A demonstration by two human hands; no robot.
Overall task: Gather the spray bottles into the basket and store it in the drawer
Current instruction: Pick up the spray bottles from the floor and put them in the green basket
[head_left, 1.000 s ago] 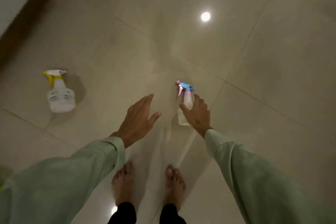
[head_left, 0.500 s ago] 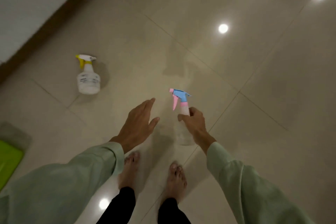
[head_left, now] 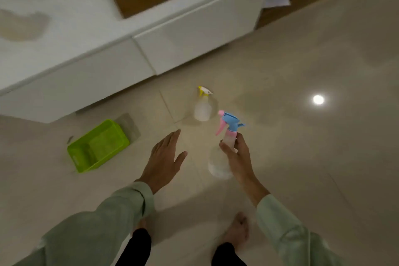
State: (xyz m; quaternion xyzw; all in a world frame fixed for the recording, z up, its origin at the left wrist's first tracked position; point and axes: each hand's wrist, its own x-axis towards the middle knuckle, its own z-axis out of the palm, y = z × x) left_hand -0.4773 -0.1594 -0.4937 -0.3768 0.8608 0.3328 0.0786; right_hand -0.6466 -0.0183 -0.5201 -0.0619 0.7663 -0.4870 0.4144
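1. Pink-and-blue trigger tops the clear spray bottle [head_left: 224, 142]; my right hand [head_left: 238, 158] has its fingers [head_left: 224, 149] wrapped tight around the neck, holding it off the floor [head_left: 302, 157].
2. My left hand [head_left: 164, 161] hangs empty, fingers spread flat.
3. Just beyond, the yellow-trigger bottle [head_left: 203, 106] stands upright on the floor.
4. Far left, the green basket [head_left: 98, 147] sits near the white drawer fronts [head_left: 194, 28].

I can read nothing here: the pink-and-blue spray bottle [head_left: 218, 164] in my right hand [head_left: 238, 157] shows no lettering, the yellow-topped spray bottle [head_left: 203, 108] is too blurred, and the green basket [head_left: 98, 147] bears no legible mark.
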